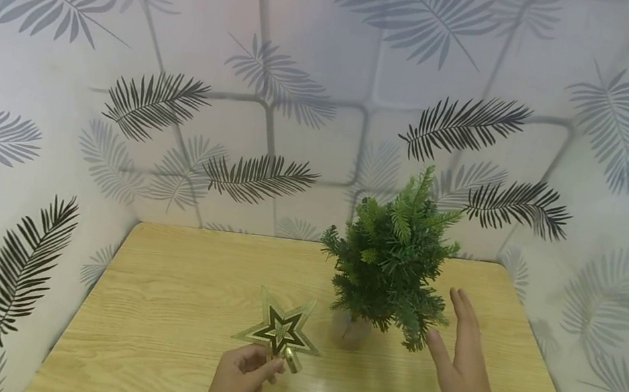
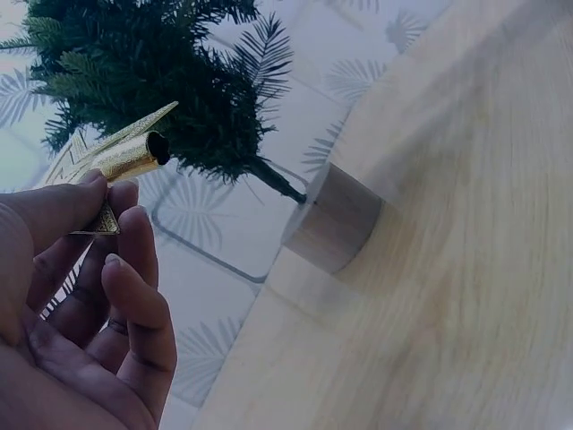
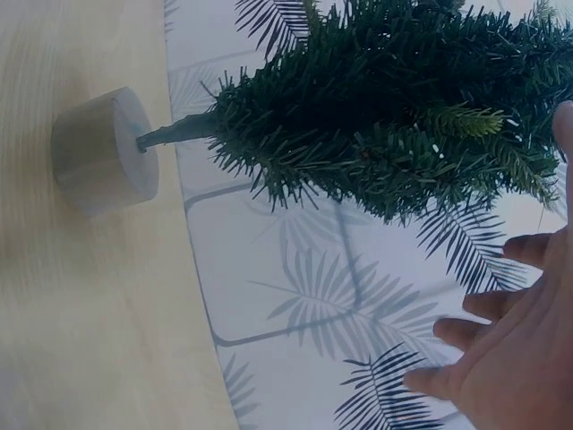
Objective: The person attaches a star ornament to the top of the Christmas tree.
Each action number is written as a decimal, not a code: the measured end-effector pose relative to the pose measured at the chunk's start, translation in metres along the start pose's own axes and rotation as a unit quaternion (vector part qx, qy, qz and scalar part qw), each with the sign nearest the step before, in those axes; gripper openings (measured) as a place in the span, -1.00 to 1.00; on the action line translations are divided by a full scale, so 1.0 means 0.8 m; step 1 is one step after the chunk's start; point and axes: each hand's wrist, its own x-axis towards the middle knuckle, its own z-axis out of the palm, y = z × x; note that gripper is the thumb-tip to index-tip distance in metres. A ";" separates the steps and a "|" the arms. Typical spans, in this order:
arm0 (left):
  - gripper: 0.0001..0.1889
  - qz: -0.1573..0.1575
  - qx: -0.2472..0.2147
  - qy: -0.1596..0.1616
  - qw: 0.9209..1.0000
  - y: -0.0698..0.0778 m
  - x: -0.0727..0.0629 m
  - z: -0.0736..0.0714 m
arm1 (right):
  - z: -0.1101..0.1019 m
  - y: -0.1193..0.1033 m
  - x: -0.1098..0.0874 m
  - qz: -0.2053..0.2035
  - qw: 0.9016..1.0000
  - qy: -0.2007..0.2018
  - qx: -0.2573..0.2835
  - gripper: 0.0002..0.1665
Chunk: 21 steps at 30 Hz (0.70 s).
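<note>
— Now, working from the left of the small artificial tree (image 1: 390, 261): what is nearest that side?

— Left of the tree, low over the wooden table (image 1: 163, 309), the left hand (image 1: 238, 381) pinches a gold star topper (image 1: 277, 331) by its tube-shaped base; thumb and fingers close round the base, the star's points rising upright above them; the left wrist view shows the tube's open end (image 2: 159, 145) turned toward the tree's branches.

— And the tree itself?

— It stands upright toward the back of the table, right of centre; its thin stem is set in a small round wooden base (image 1: 351, 329), which sits on the tabletop; the star is just left of that base and apart from the branches.

— What lies right of the tree?

— The right hand (image 1: 463, 364), held flat with fingers straight and together, palm facing the tree; its fingertips are just beside the lower branches; whether they touch the needles I cannot tell; it holds nothing. Behind the tree, leaf-patterned walls (image 1: 306, 86) enclose the table.
</note>
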 end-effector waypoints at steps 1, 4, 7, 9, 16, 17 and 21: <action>-0.76 0.002 -0.001 0.003 1.000 0.003 0.000 0.001 | 0.000 -0.001 0.001 -0.006 1.000 0.003 0.001 -0.08; -0.77 0.010 -0.004 0.009 1.000 0.010 -0.001 0.004 | 0.001 -0.005 0.005 -0.020 1.000 0.006 0.007 -0.03; -0.78 0.020 -0.007 0.010 1.000 0.015 -0.001 0.006 | 0.002 -0.010 0.010 -0.028 1.000 0.005 0.009 -0.02; -0.79 0.026 -0.009 0.008 1.000 0.018 -0.001 0.007 | 0.003 -0.012 0.014 -0.035 0.999 0.003 0.014 -0.02; -0.79 0.028 -0.008 0.005 1.000 0.028 -0.001 0.008 | 0.001 -0.018 0.029 -0.067 0.997 -0.004 0.024 -0.02; -0.79 0.028 -0.008 0.007 1.000 0.029 -0.002 0.008 | 0.001 -0.020 0.032 -0.072 0.997 -0.003 0.022 -0.03; -0.78 0.033 -0.010 0.012 0.999 0.033 -0.003 0.009 | 0.000 -0.028 0.042 -0.091 0.996 0.003 0.020 -0.04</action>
